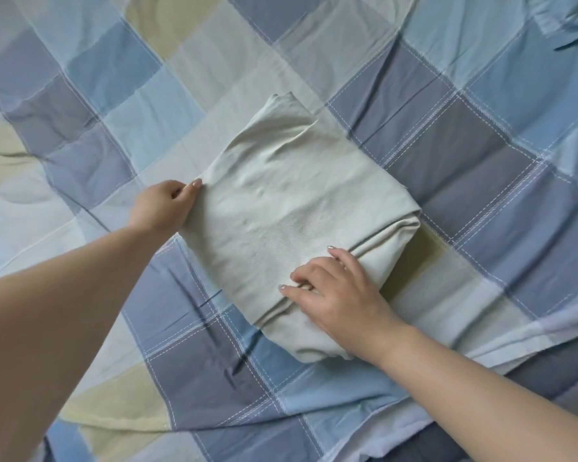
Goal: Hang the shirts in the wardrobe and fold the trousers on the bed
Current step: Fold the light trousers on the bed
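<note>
A view from above looks down on a bed covered with a quilt in blue, grey and pale yellow checks. A pair of pale grey-green trousers, folded into a thick, slightly wrinkled rectangle, lies on the quilt in the middle of the view, between the person's two bare arms. The left hand is at the left edge of the trousers; its fingers are curled, with the thumb and forefinger pinching that edge of the cloth. The right hand rests palm down on the near right corner of the trousers, fingers loosely spread and slightly bent, their tips pressing on the top layer. Just beyond those fingers the stacked folds of the trousers show as rounded layers along the right edge. Far beyond the right hand, in the top right corner of the view, part of a light blue garment lies on the quilt, well apart from the trousers; what kind of garment it is cannot be told.
</note>
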